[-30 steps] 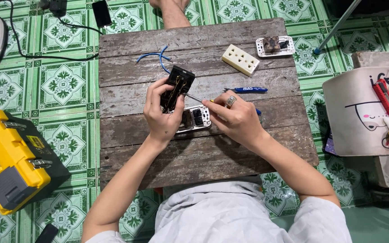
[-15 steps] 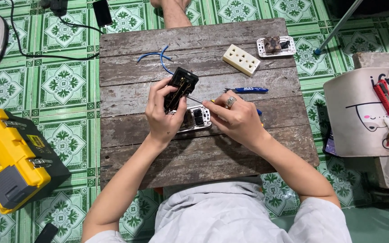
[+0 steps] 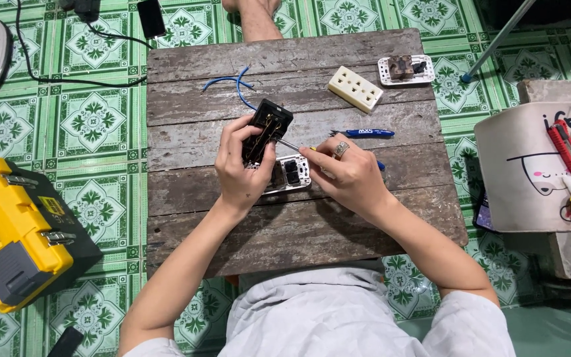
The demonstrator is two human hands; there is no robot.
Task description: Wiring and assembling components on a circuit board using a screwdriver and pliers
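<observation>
green tiles surround a plank table (image 3: 365,218); left hand (image 3: 242,172) grips black socket (image 3: 267,130), right hand (image 3: 348,175) clasps screwdriver (image 3: 290,144).

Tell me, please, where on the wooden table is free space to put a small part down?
The table is bare along its left planks, below the blue wire, and across the near edge under both forearms. The right side past the pen is also bare. It is crowded at centre, around the left hand, right hand, black socket and white plate.

Black socket module (image 3: 267,130), blue wire (image 3: 232,82), cream outlet strip (image 3: 355,88), yellow toolbox (image 3: 14,231), green floral-patterned floor tiles (image 3: 94,119)
</observation>
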